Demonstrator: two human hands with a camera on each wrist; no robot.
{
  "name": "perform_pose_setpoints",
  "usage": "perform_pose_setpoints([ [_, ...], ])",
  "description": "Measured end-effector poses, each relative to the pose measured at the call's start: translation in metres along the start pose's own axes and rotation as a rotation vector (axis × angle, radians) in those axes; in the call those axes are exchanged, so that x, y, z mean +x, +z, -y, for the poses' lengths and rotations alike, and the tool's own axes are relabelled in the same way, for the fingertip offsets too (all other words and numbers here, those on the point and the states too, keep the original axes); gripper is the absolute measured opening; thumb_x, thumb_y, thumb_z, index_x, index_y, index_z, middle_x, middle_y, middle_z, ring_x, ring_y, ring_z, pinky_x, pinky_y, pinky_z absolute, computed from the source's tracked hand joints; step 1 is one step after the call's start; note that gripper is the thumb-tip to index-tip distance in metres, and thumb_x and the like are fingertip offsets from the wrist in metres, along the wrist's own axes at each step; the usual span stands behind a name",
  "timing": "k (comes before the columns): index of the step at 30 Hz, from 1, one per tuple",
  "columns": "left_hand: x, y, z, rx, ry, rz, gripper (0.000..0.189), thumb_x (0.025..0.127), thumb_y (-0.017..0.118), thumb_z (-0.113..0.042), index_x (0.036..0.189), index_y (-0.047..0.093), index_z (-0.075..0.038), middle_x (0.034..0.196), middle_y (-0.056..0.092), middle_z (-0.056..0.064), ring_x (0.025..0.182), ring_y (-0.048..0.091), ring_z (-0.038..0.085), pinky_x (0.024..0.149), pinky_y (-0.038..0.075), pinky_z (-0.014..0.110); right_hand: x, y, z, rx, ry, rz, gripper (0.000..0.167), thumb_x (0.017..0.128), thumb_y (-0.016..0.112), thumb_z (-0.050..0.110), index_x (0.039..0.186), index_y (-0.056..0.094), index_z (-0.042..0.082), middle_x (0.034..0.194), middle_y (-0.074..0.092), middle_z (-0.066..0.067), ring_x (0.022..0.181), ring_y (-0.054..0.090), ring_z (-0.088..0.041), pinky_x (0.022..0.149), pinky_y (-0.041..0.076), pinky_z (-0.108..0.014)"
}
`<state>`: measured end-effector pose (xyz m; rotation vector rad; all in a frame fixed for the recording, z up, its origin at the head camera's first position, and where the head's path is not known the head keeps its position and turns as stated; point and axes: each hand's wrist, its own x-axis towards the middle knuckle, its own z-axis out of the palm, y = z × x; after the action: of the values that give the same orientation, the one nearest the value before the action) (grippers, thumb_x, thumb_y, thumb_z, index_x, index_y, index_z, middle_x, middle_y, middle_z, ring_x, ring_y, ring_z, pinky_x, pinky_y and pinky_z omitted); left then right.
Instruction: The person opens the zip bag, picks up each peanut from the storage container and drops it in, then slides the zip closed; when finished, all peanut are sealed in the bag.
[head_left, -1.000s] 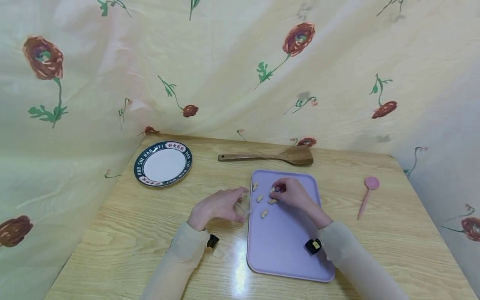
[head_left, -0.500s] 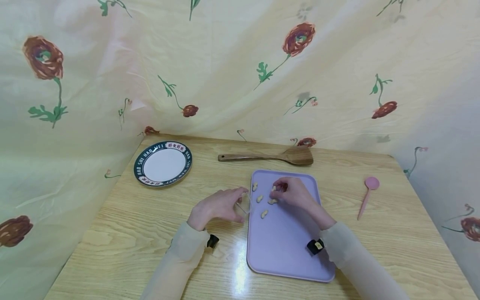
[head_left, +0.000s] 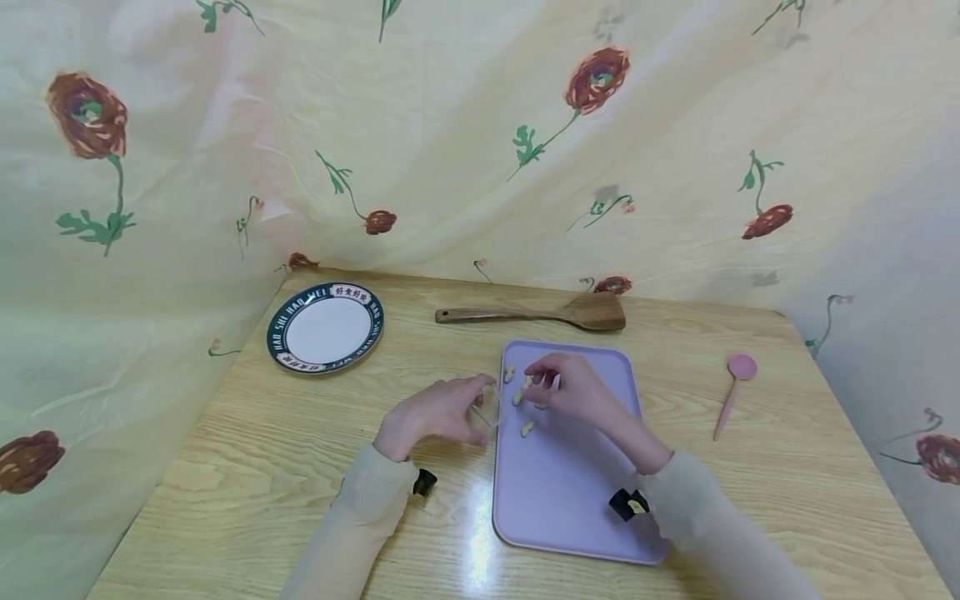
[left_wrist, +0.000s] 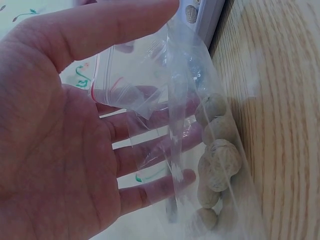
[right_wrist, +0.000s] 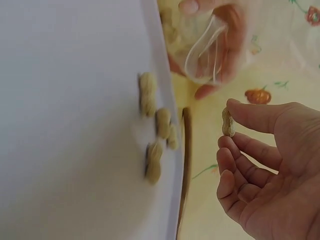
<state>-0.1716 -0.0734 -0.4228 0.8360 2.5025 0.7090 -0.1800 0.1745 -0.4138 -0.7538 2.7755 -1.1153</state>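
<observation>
Thumb and fingertips of the right hand (right_wrist: 282, 165) pinch one peanut (right_wrist: 228, 123) nearly end to end: in the right wrist view its long axis runs up and down the frame, from the thumb to the fingers below. The relation to mind, I judge, is peanut to bag (left_wrist: 177, 95): the open rim lies up and left of the peanut in that view, and to its left and slightly lower in the head view, near but not touching. The left hand (left_wrist: 70, 145) has the bag within its grasp, thumb at the upper edge and fingers spread behind the clear film, with some peanuts inside at the right of the left wrist view. The bag sits just beside the left edge of the tray (head_left: 573, 508). Four loose peanuts (right_wrist: 148, 94) lie on the tray, nearer the right hand. Farther out, the spatula (head_left: 592, 313) lies across the table above the tray, in the head view
</observation>
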Motion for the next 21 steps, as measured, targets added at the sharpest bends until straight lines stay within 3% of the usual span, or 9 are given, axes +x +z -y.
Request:
perform_pose_setpoints([
  [8, -0.001, -0.001, -0.001, 0.001, 0.001, 0.0, 0.086, 0.08, 0.083, -0.032, 0.151, 0.039, -0.011, 0.128, 0.062, 0.007, 0.116, 0.059, 0.024, 0.1, 0.045, 0.046, -0.002, 0.009, 0.017, -0.001, -0.064, 0.029, 0.026, 0.082, 0.082, 0.01, 0.103, 0.073, -0.002, 0.09, 0.069, -0.002, 0.079, 0.06, -0.018, 0.066, 0.05, -0.027],
  [21, 0.0, -0.002, -0.001, -0.001, 0.004, -0.001, 0.086, 0.08, 0.083, -0.03, 0.15, 0.038, -0.011, 0.124, 0.063, 0.005, 0.105, 0.06, 0.02, 0.091, 0.049, 0.04, -0.001, 0.025, 0.025, 0.013, -0.092, 0.078, 0.021, 0.082, 0.079, 0.001, 0.101, 0.072, -0.002, 0.086, 0.067, -0.002, 0.076, 0.06, -0.012, 0.066, 0.051, -0.027],
])
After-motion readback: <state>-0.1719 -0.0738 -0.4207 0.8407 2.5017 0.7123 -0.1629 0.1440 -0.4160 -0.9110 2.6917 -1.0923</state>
